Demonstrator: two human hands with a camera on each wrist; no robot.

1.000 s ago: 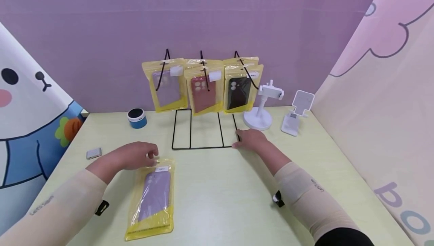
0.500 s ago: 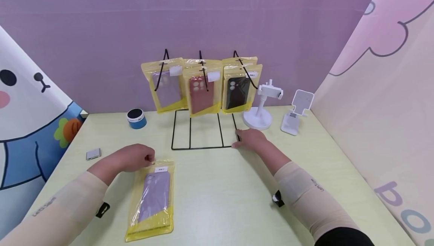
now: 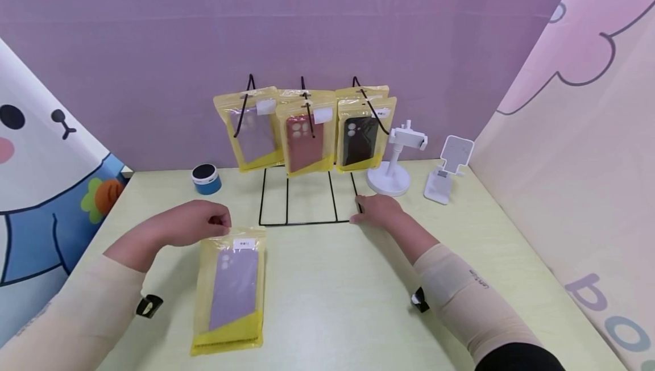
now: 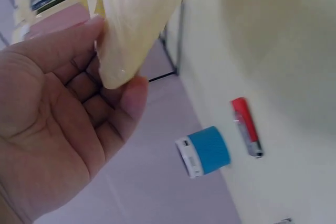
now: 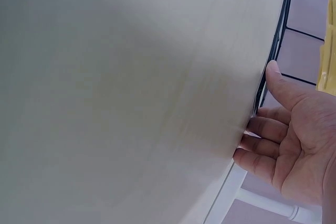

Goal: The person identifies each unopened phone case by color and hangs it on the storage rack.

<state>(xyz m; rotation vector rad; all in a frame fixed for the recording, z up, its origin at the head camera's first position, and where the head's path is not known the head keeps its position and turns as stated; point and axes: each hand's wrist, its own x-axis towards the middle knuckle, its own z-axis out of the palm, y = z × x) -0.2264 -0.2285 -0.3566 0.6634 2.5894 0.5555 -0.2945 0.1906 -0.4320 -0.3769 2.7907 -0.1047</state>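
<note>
the left hand pinches the top corner of the yellow packet with the purple phone case inside, and there it goes: that top edge has lifted off the desk and come a little closer to the wire rack than half a second back, while the bottom edge stays down on the desk. the packet sits just in front of the rack's left corner. the right hand has not budged, fingers loosely bent and resting against the rack's front right corner, thumb laid along the wire; the wrist view shows the fingertips touching the black rod without closing round it. on the rack hang three more packets, clear-purple, red and black cases. left of the rack a blue speaker; right of it a white phone stand and a folding stand. the small grey thing that lay left of the packet is now hidden behind the left forearm. the left wrist view shows a red lighter near the speaker, which the head view does not show. the packet's label print is too small to read.
</note>
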